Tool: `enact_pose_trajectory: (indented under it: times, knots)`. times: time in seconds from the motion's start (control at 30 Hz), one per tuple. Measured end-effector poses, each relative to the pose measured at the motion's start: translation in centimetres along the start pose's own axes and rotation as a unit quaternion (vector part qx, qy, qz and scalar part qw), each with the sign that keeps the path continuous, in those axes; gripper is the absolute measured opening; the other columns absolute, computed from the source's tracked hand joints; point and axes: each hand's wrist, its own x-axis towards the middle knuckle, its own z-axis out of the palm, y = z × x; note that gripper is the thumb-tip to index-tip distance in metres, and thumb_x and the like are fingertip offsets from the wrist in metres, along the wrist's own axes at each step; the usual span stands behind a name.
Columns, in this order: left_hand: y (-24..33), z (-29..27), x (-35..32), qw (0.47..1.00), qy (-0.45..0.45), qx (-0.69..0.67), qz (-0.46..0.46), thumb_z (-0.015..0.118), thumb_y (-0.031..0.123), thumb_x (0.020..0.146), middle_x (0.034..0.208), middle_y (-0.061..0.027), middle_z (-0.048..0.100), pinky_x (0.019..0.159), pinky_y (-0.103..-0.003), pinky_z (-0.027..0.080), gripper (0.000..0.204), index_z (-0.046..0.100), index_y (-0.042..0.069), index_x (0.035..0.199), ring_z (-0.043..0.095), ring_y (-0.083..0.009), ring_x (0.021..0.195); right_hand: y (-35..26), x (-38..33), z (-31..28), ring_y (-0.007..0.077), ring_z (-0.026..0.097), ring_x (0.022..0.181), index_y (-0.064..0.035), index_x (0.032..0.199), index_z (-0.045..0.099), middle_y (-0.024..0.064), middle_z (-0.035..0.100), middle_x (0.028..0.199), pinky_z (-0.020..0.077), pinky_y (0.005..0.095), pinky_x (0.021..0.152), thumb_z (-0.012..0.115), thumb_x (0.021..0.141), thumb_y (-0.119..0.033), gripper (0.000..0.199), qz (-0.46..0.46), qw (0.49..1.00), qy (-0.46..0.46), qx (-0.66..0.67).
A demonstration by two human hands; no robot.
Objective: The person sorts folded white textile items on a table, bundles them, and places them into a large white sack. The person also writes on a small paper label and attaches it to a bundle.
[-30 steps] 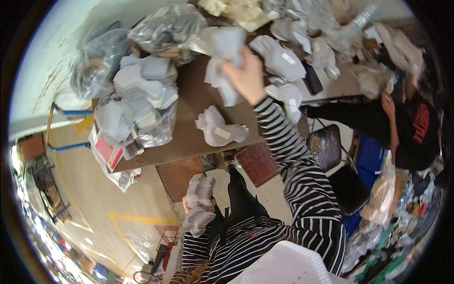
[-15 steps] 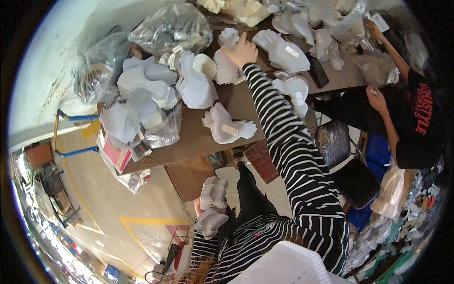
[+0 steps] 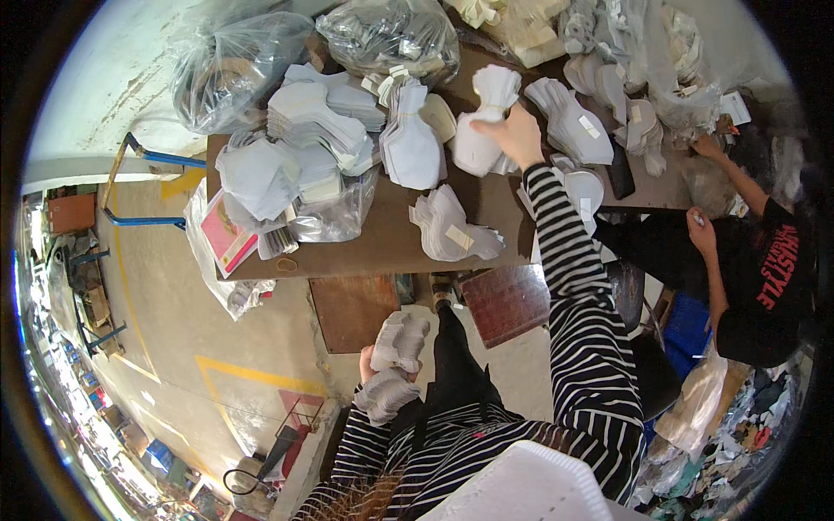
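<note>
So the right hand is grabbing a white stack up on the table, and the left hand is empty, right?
Not quite. The right hand does grip a white stack on the table, but the left hand is not empty: the head view shows it holding a bundle of white cut pieces near the lap.

It was a workshop: stacks of white cut shoe-shaped pieces (image 3: 306, 113) and clear plastic bags of parts (image 3: 388, 35) crowded a brown worktable (image 3: 382, 243) above a concrete floor with yellow painted lines (image 3: 217, 369).
</note>
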Motion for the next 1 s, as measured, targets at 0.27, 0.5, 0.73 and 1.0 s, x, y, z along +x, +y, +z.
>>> enact_pose_trajectory:
  times: [0.27, 0.5, 0.73, 1.0]
  knots:
    - [-0.7, 1.1, 0.1, 0.977, -0.003, 0.134, 0.164, 0.076, 0.008, 0.072, 0.122, -0.0149, 0.059, 0.09, -0.035, 0.052, 0.067, 0.045, 0.001, 0.131, 0.061, -0.0287, 0.11, -14.0, -2.3, -4.9, 0.0329, 0.066, 0.089, -0.0009, 0.107, 0.064, 0.0187, 0.067, 0.098, 0.0506, 0.0394, 0.08, 0.081, 0.063, -0.044, 0.064, -0.302, 0.953, -0.022, 0.019]
    - [-0.3, 5.9, 0.4, 0.982, 0.025, 0.151, 0.106, 0.07, 0.011, 0.064, 0.089, -0.0087, 0.058, 0.073, -0.034, 0.05, 0.04, 0.06, 0.009, 0.102, 0.059, -0.0286, 0.087, -16.1, 5.8, 10.8, 0.0421, 0.052, 0.111, -0.0022, 0.132, 0.047, 0.0255, 0.055, 0.115, 0.0419, 0.0454, 0.097, 0.065, 0.081, -0.051, 0.074, -0.315, 0.948, 0.044, -0.023]
    - [1.3, -2.6, 2.3, 0.748, -0.006, 0.587, 0.309, 0.055, 0.037, 0.072, 0.112, -0.0132, 0.054, 0.059, -0.037, 0.049, 0.053, 0.05, 0.012, 0.119, 0.059, -0.0323, 0.089, -8.7, 2.8, 7.8, 0.0388, 0.054, 0.108, -0.0019, 0.116, 0.058, 0.0209, 0.059, 0.11, 0.0421, 0.0448, 0.095, 0.067, 0.082, -0.026, 0.043, -0.302, 0.93, 0.185, 0.102]
    - [0.9, 2.2, 2.4, 0.994, 0.008, 0.017, 0.104, 0.06, 0.027, 0.064, 0.093, -0.0118, 0.052, 0.059, -0.039, 0.049, 0.034, 0.049, 0.012, 0.093, 0.057, -0.0305, 0.082, 20.5, 3.5, -9.4, 0.0385, 0.054, 0.117, 0.0097, 0.127, 0.05, 0.0298, 0.056, 0.124, 0.041, 0.0415, 0.1, 0.074, 0.065, -0.059, 0.096, 0.191, 0.955, 0.217, -0.068]
